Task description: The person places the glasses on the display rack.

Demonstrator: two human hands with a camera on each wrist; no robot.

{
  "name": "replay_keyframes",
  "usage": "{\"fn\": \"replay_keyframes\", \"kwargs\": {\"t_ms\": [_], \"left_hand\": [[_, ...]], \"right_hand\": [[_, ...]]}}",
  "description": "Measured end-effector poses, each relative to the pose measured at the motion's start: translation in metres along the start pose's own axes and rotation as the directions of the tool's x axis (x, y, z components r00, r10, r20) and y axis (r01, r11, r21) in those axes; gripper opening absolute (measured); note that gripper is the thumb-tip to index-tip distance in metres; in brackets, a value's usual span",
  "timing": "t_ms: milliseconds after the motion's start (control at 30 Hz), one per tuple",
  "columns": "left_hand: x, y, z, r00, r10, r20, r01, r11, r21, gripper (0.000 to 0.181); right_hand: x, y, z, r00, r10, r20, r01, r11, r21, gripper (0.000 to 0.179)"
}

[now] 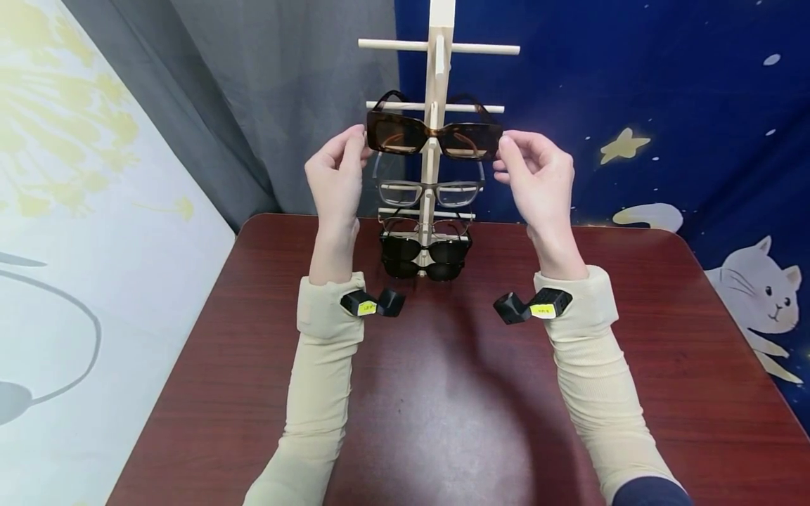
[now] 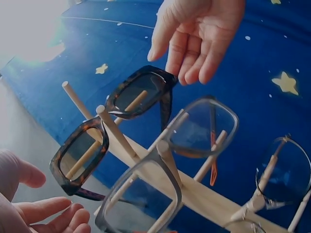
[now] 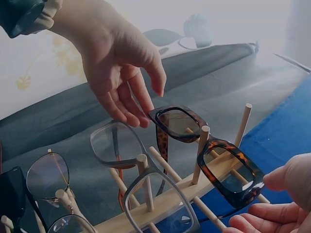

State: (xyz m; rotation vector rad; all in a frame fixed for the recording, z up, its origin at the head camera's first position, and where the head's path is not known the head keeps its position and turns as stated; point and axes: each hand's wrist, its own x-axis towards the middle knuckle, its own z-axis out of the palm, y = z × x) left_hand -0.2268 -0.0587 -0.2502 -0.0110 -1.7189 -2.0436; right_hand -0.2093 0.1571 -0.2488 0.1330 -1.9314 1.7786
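Dark tortoiseshell sunglasses (image 1: 397, 133) sit on a wooden eyewear rack (image 1: 433, 88), their bridge over a short peg in the wrist views. My left hand (image 1: 335, 169) is beside their left corner; in the left wrist view its thumb and fingers are spread, with a gap to the frame. At the opposite corner is my right hand (image 1: 543, 176). Its fingertips are right at the frame, thumb held apart in the left wrist view. Just below hang grey-framed clear glasses (image 1: 429, 185), and lower still, thin metal-rimmed glasses (image 3: 68, 177) and black sunglasses (image 1: 400, 249).
The rack stands toward the back of a reddish-brown table (image 1: 436, 400). Its upper crossbar (image 1: 487, 49) bears no glasses. A grey curtain (image 1: 304, 91) and a blue star-patterned cloth (image 1: 569, 84) hang behind. A white patterned panel (image 1: 57, 232) is on the left.
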Motion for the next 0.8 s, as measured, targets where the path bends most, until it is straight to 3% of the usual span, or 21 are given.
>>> {"fn": "replay_keyframes", "kwargs": {"t_ms": [100,200,300,433,500,567,733,800], "left_hand": [[-0.003,-0.005,-0.004,0.999,0.054,0.000,-0.054,0.998,0.046,0.023],[-0.008,-0.012,-0.009,0.982,0.191,0.009,-0.191,0.972,0.138,0.023],[-0.015,-0.019,-0.017,0.936,0.350,0.042,-0.349,0.904,0.248,0.024],[-0.020,-0.029,-0.027,0.876,0.470,0.106,-0.476,0.813,0.336,0.026],[-0.023,-0.035,-0.031,0.855,0.502,0.133,-0.513,0.780,0.359,0.027],[-0.026,-0.040,-0.035,0.844,0.514,0.157,-0.532,0.759,0.375,0.029],[-0.035,-0.053,-0.043,0.840,0.505,0.199,-0.540,0.736,0.408,0.033],[-0.038,-0.059,-0.048,0.834,0.499,0.237,-0.550,0.711,0.437,0.036]], "right_hand": [[-0.004,0.003,-0.003,1.000,-0.022,0.000,0.022,0.999,-0.044,0.021],[-0.010,0.007,-0.007,0.998,-0.063,0.005,0.063,0.992,-0.105,0.022],[-0.016,0.013,-0.012,0.993,-0.112,0.027,0.115,0.982,-0.152,0.023],[-0.024,0.022,-0.018,0.985,-0.165,0.055,0.173,0.962,-0.210,0.025],[-0.028,0.026,-0.021,0.983,-0.173,0.060,0.182,0.955,-0.234,0.025],[-0.031,0.028,-0.022,0.983,-0.174,0.065,0.185,0.950,-0.249,0.025],[-0.041,0.038,-0.026,0.977,-0.193,0.093,0.211,0.941,-0.264,0.026],[-0.046,0.044,-0.029,0.972,-0.205,0.114,0.230,0.928,-0.294,0.027]]}}
